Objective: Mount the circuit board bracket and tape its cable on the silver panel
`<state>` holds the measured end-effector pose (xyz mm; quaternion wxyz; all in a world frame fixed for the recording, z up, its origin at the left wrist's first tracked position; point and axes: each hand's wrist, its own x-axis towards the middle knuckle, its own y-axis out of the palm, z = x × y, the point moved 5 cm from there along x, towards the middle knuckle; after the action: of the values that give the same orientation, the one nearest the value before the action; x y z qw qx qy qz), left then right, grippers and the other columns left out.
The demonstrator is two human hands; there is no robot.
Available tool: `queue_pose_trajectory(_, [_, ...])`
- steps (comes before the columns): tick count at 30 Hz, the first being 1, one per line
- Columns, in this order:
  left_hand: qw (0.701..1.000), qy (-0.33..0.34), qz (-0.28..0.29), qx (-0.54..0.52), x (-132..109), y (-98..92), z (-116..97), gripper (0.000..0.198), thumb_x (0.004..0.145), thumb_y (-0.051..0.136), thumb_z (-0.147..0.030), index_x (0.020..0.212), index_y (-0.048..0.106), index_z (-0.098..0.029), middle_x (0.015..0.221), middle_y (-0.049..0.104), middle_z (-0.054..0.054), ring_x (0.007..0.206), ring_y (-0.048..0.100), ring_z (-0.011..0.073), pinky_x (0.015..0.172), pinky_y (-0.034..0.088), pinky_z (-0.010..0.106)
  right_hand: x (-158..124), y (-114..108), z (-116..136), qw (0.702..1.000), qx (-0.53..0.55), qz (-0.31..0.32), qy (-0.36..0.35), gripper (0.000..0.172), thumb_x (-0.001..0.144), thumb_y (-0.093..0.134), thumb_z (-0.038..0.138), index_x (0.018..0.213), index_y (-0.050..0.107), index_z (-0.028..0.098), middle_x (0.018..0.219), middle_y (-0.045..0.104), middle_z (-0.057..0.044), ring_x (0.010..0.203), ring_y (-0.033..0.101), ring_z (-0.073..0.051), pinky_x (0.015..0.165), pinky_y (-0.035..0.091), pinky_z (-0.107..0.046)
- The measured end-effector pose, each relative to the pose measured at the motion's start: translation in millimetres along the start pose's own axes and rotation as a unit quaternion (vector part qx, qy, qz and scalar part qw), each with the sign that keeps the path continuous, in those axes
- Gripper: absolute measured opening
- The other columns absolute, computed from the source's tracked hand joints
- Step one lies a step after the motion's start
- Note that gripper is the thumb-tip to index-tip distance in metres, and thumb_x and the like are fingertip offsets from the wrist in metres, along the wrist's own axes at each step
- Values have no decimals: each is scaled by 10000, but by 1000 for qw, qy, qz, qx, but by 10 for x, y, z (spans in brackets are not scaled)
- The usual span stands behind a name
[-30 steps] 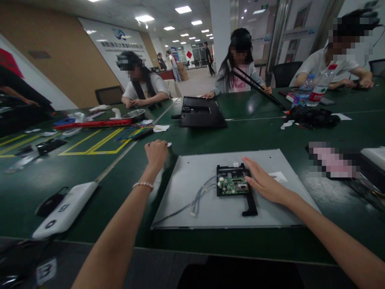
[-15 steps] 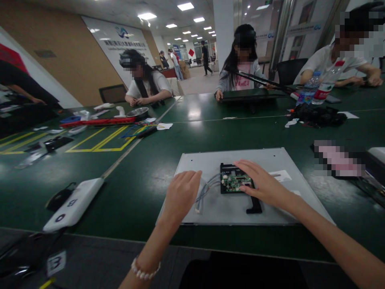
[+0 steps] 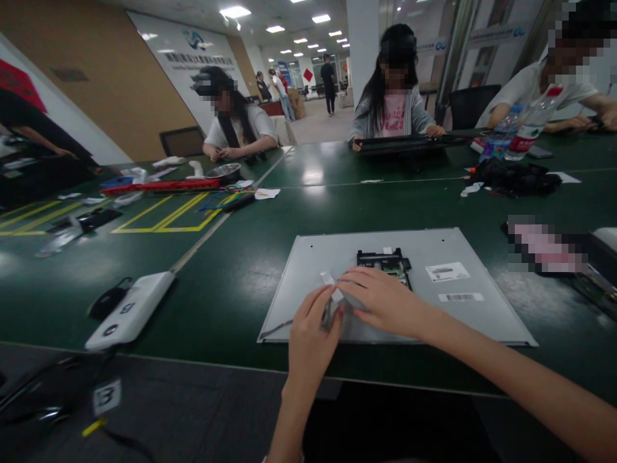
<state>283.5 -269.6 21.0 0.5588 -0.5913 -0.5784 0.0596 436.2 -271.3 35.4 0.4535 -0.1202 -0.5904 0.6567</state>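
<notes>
A flat grey metal panel [image 3: 385,239] lies on the green table, with a black plastic frame [image 3: 380,257] holding a green circuit board [image 3: 401,275] on it. My left hand [image 3: 313,328] is closed over grey cables [image 3: 279,328] at the panel's front left, its thumb and fingers pinched together. My right hand [image 3: 385,302] reaches across the front of the circuit board, fingertips meeting the left ones. Between the fingertips shows a small white strip [image 3: 328,278]; its kind is unclear. Most of the cables and part of the board are hidden by my hands.
A white power bank-like device [image 3: 132,312] lies at the left table edge. To the right is a phone-like object [image 3: 544,247], partly blurred out. Bottles [image 3: 530,128] and a black bundle [image 3: 518,177] stand farther back. Several people sit across the table.
My left hand has moved right and closed on the cables. My right hand has come left from over the circuit board to meet it. A white strip now shows between them.
</notes>
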Motion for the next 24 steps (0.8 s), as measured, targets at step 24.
queue_pose_trajectory(24, [996, -65, 53, -17, -87, 42, 253, 345, 877, 511, -132, 1206, 557, -228, 1242, 582, 94, 1143, 565, 234, 1021, 451, 442, 83, 221, 58, 996, -81, -17, -29, 145, 922, 568, 156, 1002, 686, 184, 1138, 698, -67, 1135, 579, -225, 952, 436, -393])
